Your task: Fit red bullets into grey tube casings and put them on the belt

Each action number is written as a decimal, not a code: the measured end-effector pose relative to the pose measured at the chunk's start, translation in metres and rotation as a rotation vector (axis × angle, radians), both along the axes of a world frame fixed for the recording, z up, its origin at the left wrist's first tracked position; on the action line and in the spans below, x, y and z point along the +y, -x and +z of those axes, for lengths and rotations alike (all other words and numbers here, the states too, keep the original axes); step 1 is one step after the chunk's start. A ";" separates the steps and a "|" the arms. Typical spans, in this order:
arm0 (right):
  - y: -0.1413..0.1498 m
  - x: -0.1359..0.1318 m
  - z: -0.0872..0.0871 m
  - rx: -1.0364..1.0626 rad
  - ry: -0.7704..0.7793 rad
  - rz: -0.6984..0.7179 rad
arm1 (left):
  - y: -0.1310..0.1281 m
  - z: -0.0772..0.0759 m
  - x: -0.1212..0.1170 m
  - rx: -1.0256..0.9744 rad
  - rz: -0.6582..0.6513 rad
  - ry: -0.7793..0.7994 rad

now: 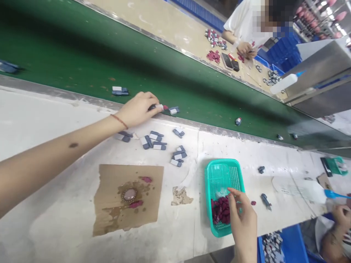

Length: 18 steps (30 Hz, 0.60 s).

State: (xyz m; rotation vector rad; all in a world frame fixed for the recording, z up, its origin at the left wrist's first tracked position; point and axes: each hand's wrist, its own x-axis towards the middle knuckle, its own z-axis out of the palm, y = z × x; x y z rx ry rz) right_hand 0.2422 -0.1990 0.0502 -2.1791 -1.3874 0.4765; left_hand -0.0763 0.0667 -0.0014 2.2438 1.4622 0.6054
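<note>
My left hand (141, 107) is at the near edge of the green conveyor belt (82, 69), its fingers closed on a small dark-and-white piece with a red tip (159, 107). A similar grey-blue and white piece (173, 110) lies on the belt just past the fingertips. My right hand (244, 219) hovers over the right side of a turquoise plastic basket (238, 166), thumb and index finger slightly apart, with nothing visible between them. Dark red small parts (221, 211) fill the basket's near end. Several grey-blue and white pieces (159, 146) lie on the white table below my left hand.
Brown cardboard (150, 215) holds a round wet spot and two red parts (135, 204). A clear bottle with a blue nozzle (315, 190) lies at right. A blue bin (294, 241) stands below the table edge. A co-worker (244, 22) works across the belt; another person's hand (341, 215) shows lower right.
</note>
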 end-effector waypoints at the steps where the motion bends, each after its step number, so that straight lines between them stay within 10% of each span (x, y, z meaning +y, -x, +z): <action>1: -0.008 -0.006 0.000 -0.037 0.065 0.054 | -0.004 -0.007 0.010 0.041 0.020 -0.038; 11: -0.004 -0.014 -0.012 -0.090 0.237 0.292 | -0.067 -0.014 0.012 0.250 -0.254 -0.147; 18: -0.006 -0.011 -0.008 -0.022 0.243 0.238 | -0.089 -0.010 0.013 0.102 -0.164 -0.007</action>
